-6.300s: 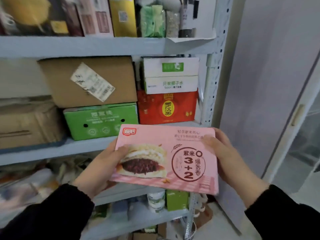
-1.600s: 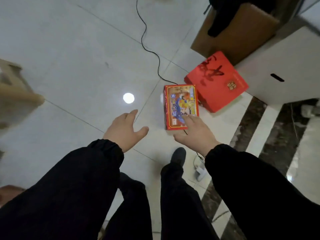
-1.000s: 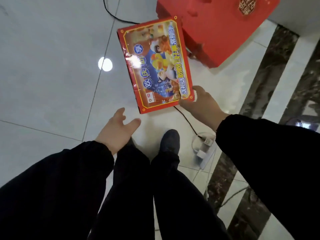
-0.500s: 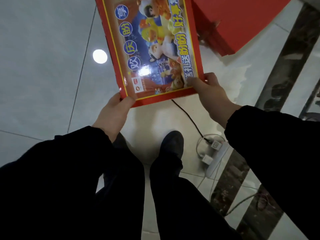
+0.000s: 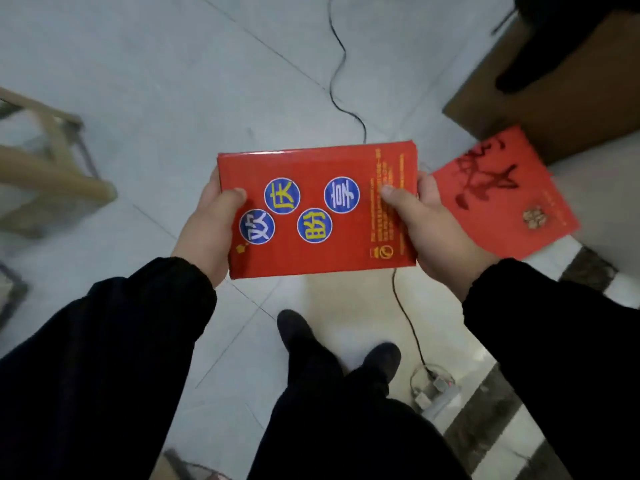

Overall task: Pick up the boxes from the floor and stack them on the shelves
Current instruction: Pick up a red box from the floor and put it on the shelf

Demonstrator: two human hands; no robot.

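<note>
We've got the red box [image 5: 317,211] up off the floor [image 5: 145,98], held flat in front of us, the face with four blue circles turned up. Our left hand [image 5: 211,226] clamps its left end, thumb on top and fingers curled underneath; our right hand [image 5: 426,226] does the same at the right end. So this pickup looks done, but the shelving is not: no shelves are in view from here. Just right of the box, a second, larger red box [image 5: 502,195] lies on the tiles, waiting its turn. Beyond it sits a brown carton [image 5: 554,98], and a black cable [image 5: 337,64] trails across the floor under our load.
</note>
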